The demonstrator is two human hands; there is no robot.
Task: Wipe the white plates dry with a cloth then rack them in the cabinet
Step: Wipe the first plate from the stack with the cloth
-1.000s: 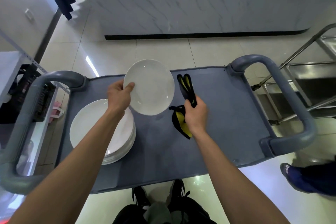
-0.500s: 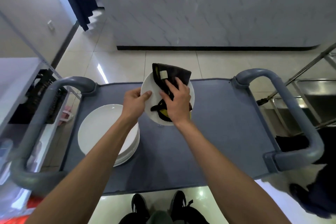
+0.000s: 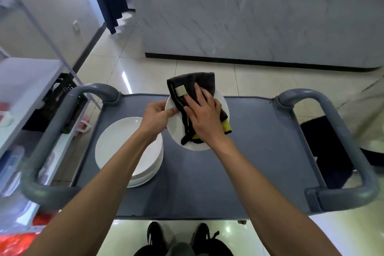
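Note:
My left hand point(image 3: 158, 117) grips the left rim of a white plate point(image 3: 176, 129), held tilted above the grey cart top point(image 3: 259, 151). My right hand point(image 3: 204, 116) lies flat on a dark cloth with a yellow edge point(image 3: 194, 83) and presses it against the plate's face. The cloth covers the plate's upper and middle part and sticks out past its top rim. A stack of several white plates point(image 3: 124, 147) sits on the cart's left side, under my left forearm.
Grey cart handles curve up at the left point(image 3: 52, 122) and right point(image 3: 342, 131) ends. A white shelf unit point(image 3: 25, 81) stands at the left with a black crate point(image 3: 62, 97) below. A marble-faced counter point(image 3: 249, 16) is ahead across the tiled floor.
My right hand lifted the cloth off the cart and brought it onto the plate, and now presses it there. The view has tilted up, showing more of the counter and floor.

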